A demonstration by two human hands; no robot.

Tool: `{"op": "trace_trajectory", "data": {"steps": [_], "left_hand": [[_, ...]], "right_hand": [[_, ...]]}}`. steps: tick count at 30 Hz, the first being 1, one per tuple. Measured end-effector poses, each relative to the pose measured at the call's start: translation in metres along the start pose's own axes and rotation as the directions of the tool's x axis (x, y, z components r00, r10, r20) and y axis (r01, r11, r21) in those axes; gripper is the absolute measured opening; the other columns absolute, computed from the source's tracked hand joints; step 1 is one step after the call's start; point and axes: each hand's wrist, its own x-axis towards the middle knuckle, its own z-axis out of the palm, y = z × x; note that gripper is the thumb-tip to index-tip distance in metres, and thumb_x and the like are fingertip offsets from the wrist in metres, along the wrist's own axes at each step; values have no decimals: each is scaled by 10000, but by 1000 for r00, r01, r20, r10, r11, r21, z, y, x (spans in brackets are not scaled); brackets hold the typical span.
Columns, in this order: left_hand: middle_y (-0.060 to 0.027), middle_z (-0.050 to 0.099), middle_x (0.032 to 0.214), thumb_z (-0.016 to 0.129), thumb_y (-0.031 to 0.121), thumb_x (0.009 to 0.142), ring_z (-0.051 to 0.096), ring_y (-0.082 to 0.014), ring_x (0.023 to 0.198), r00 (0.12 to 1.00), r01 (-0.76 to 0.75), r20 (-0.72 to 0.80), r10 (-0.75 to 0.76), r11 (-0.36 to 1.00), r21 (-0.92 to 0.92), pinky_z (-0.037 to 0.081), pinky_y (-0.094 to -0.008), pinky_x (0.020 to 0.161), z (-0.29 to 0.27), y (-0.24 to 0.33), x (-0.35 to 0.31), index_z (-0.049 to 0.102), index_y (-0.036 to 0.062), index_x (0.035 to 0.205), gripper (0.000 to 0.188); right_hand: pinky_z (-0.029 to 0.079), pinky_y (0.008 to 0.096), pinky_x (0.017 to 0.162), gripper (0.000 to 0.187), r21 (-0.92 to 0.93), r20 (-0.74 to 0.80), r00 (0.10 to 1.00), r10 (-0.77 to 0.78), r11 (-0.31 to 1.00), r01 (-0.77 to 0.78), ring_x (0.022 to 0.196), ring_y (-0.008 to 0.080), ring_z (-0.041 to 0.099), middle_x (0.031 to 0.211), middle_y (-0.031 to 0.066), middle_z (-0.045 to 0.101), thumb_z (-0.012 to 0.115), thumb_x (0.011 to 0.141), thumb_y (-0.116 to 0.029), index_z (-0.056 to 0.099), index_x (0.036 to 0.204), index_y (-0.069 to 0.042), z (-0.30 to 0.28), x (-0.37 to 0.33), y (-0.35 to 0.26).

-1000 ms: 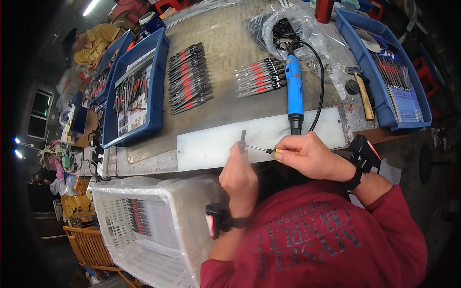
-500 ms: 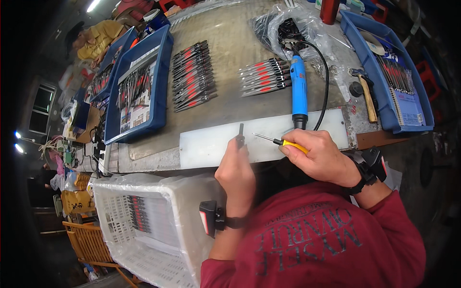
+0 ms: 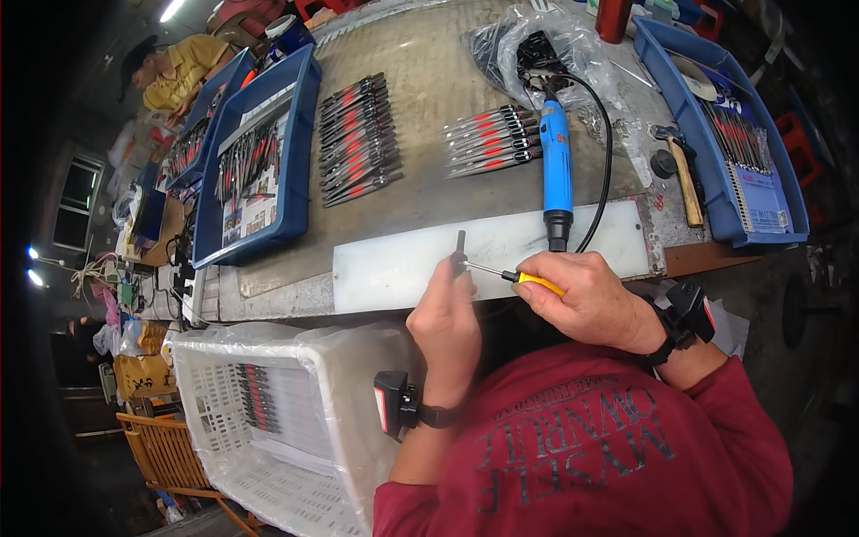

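My left hand [image 3: 445,318] is closed around a slim dark grey piece [image 3: 461,242], whose narrow end sticks up above the fingers; the rest of it is hidden in the grip. In my right hand [image 3: 586,295] is a small screwdriver [image 3: 541,284] with a yellow handle and a thin metal shaft. Its shaft points left, and the tip meets or nearly meets the dark piece at my left fingertips. Both hands are over the near edge of a white board [image 3: 394,268].
Slim dark tools with red middles lie in a long row [image 3: 358,143] and a shorter one [image 3: 492,143]. A blue power screwdriver [image 3: 557,170] stands behind my right hand. Blue trays [image 3: 300,179] flank the table; a hammer [image 3: 687,183] is right, a white basket [image 3: 331,403] lower left.
The screwdriver has moved slightly left and down, and its tip has come up to the dark piece. My left hand has shifted a little right with that piece.
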Motion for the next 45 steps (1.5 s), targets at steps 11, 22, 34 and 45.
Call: {"op": "trace_trajectory", "data": {"steps": [11,22,34,45], "left_hand": [[-4,578,722,565,59,874,475,-32,610,1000,-17,9,17,1000,25,383,-172,518,1,1,-1,567,-38,1125,269],[-165,631,803,608,-10,792,618,-268,640,909,-336,-50,414,797,502,481,-312,576,3,5,1,588,-19,1063,272],[-139,597,728,606,-36,773,583,-265,586,897,-360,-22,441,759,542,456,-323,530,2,-3,2,570,-10,1087,317],[-143,605,745,597,-38,785,599,-272,613,886,-376,-46,462,773,511,469,-331,552,5,-2,5,572,-17,1079,296]], "right_hand": [[459,342,523,101,-23,-2,1000,-10,1000,10,596,297,585,686,131,578,617,787,-72,571,847,-5,2,-1,2],[452,377,487,128,81,41,998,49,995,-52,557,285,557,633,104,506,578,795,-101,524,729,-6,4,-3,-5],[425,332,467,129,23,45,998,-48,999,47,521,215,533,590,101,476,568,798,-85,530,704,-6,9,0,5],[377,234,508,200,544,247,864,439,675,-499,582,40,430,588,-11,501,572,843,-135,580,739,37,9,0,4]]}}
